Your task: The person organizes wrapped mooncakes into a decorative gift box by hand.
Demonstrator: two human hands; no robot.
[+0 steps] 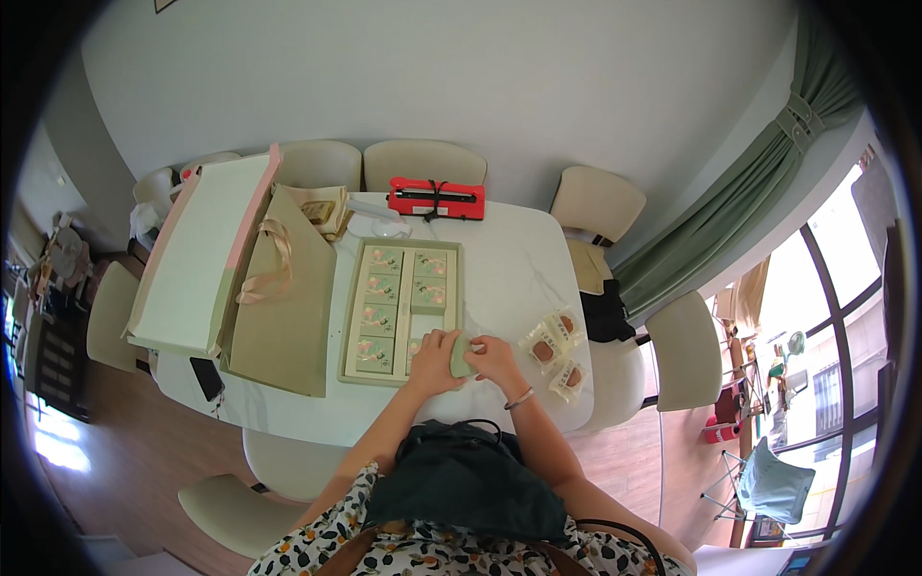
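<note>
My left hand [434, 360] grips a small green carton [461, 357] over the right edge of a gift box tray [348, 309]. My right hand [494, 360] is at the carton's right end, thumb and fingertips pinched together against it. In the tray, printed green cartons [378, 319] fill the left column. The right column holds two more at the top, a white gap below them, and another partly hidden by my left hand. To the right lie several wrapped mooncakes [544, 351] in clear printed packets.
Left of the tray stand a large open box lid [205, 252] and a green panel with a ribbon [288, 317]. A red vacuum sealer [437, 199] lies at the back beside a white device [382, 223]. A phone [207, 378] sits at the table's left edge. Chairs surround the table.
</note>
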